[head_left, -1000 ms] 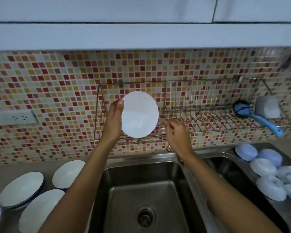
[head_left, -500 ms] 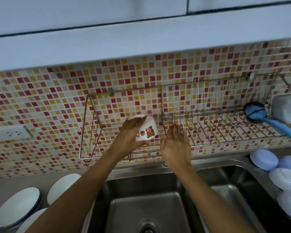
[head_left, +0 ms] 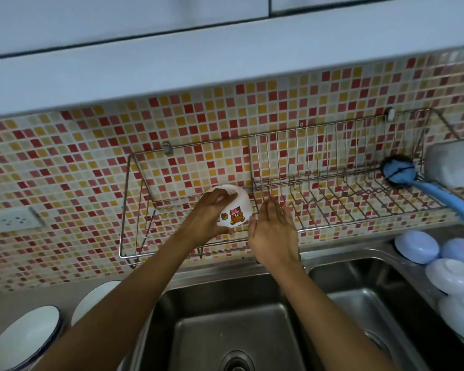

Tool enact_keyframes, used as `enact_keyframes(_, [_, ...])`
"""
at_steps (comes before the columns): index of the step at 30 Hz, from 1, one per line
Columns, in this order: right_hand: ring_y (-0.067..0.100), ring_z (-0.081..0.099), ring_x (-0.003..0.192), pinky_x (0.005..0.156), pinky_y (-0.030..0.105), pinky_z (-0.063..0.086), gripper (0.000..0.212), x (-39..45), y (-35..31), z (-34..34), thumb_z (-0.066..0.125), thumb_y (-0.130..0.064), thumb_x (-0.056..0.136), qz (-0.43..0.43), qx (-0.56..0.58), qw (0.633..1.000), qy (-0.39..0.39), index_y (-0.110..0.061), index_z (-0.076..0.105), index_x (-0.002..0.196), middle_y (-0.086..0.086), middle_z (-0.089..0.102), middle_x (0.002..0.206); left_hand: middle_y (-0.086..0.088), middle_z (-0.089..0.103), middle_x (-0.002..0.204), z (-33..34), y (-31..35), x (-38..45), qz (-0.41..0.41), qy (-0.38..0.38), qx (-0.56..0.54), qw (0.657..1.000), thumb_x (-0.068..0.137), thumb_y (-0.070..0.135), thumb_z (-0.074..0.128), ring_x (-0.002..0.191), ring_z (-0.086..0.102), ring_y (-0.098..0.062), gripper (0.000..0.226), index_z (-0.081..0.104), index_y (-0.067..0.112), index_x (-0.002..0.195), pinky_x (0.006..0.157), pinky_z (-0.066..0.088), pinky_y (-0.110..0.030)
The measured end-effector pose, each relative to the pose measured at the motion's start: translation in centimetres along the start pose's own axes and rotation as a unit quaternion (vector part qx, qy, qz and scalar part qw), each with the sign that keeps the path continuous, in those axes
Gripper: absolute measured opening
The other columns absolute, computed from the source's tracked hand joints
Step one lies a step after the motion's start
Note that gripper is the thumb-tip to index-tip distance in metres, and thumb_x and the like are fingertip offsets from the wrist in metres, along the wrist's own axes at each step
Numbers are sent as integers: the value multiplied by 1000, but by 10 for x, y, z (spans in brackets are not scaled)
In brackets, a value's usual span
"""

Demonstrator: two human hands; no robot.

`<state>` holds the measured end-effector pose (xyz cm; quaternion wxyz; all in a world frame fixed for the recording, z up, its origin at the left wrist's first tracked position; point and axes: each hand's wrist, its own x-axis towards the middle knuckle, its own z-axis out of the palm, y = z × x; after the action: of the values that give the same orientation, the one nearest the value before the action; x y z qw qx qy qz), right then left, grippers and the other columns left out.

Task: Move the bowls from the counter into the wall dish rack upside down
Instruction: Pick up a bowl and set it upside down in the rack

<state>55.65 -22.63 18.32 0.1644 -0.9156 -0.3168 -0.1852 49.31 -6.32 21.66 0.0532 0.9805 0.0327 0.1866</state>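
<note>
My left hand [head_left: 208, 216] grips a small white bowl with bear pictures [head_left: 237, 211], turned upside down and resting in the left section of the wire wall dish rack [head_left: 134, 210]. Beside the bowl my right hand [head_left: 272, 231] is held flat with fingers apart, holding nothing. On the counter at lower left stand two white bowls with dark rims [head_left: 24, 341] [head_left: 95, 297], both upright. Several pale blue and white bowls [head_left: 415, 246] lie upside down on the drainer at right.
A double steel sink [head_left: 231, 330] lies below the rack. A blue dish brush [head_left: 423, 187] and a grey cup [head_left: 450, 167] sit at the rack's right end. A wall socket [head_left: 11, 220] is at left. White cabinets [head_left: 172, 49] overhang the rack.
The left hand turned the white bowl from facing me to upside down and lowered it into the rack's left section. The right hand opened flat beside it.
</note>
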Motion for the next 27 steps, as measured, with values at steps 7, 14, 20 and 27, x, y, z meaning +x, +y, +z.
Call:
enact_keyframes(7, [26,31,142,118,40,7,65,0,0,1,13,-39,96,7,-11,1000,-6,0,37,142,18,37,150,-7,30,151,6,-4,0,-7,-4,-6,1000,69,28,82,137,31,-27,90,34,22,145,110,38,-43])
enact_keyframes(14, [26,46,133,117,39,16,64,-3,1,2,17,-37,95,2,2,1000,19,1,49,135,19,52,139,-5,36,148,8,-7,1,-7,-28,-18,999,72,29,80,135,33,-25,82,38,25,143,111,37,-41])
enact_keyframes(20, [25,60,119,115,39,27,48,-7,3,2,33,-30,97,-13,7,999,45,-1,64,119,15,66,121,-2,47,142,1,2,-14,-100,75,-81,989,87,33,64,129,42,-22,55,46,22,137,105,39,-35])
enact_keyframes(27, [24,61,117,111,36,36,50,-8,3,4,30,-32,98,-14,4,998,55,-1,65,117,15,67,120,2,47,145,7,8,-35,-120,55,-32,991,94,38,48,133,41,-19,43,50,25,135,104,41,-38])
